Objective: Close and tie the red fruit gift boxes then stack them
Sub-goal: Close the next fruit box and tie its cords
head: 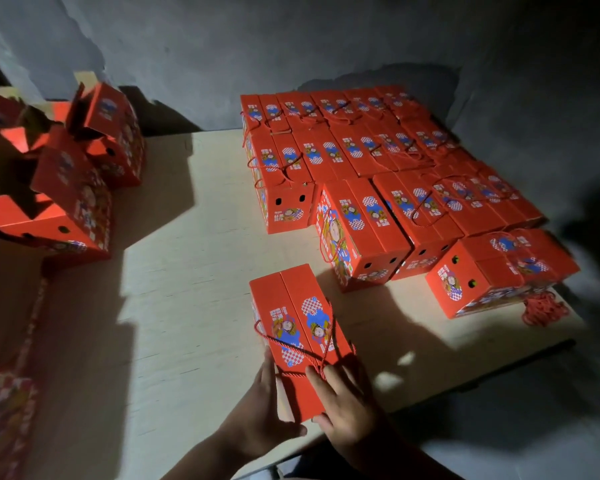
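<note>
A closed red gift box (293, 327) lies on the pale table (187, 306) near its front edge, with a red cord (293, 346) looped across its lid. My left hand (264, 407) holds the box's near left side, thumb under the near end. My right hand (347, 403) rests on the near right corner of the lid, fingers over the cord's end. A block of closed, tied red boxes (378, 161) fills the table's back right. Open red boxes (66, 188) with raised flaps stand piled at the left.
A tangle of loose red cords (544, 308) lies by the table's right edge beside a tilted closed box (492, 271). A grey wall (291, 46) runs behind. More red packaging (4, 410) sits in shadow at the lower left. Bare tabletop spans the middle.
</note>
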Action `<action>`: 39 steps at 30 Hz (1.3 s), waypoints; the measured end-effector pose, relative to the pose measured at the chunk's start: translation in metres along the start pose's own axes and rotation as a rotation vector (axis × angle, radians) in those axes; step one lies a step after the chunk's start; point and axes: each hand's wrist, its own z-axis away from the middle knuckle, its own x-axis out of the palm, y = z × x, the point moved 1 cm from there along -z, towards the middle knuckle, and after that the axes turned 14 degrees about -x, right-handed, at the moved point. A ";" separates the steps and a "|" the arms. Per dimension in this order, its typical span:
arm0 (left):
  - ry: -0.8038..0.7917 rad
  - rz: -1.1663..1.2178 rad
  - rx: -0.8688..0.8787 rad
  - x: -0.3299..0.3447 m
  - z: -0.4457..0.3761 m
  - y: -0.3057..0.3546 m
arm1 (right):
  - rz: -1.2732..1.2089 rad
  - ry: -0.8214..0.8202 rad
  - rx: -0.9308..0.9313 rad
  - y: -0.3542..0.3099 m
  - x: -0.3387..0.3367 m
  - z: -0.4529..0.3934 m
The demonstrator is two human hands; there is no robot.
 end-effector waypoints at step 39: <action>0.251 -0.089 -0.272 -0.063 -0.247 0.071 | -0.016 0.067 -0.059 0.182 -0.054 -0.208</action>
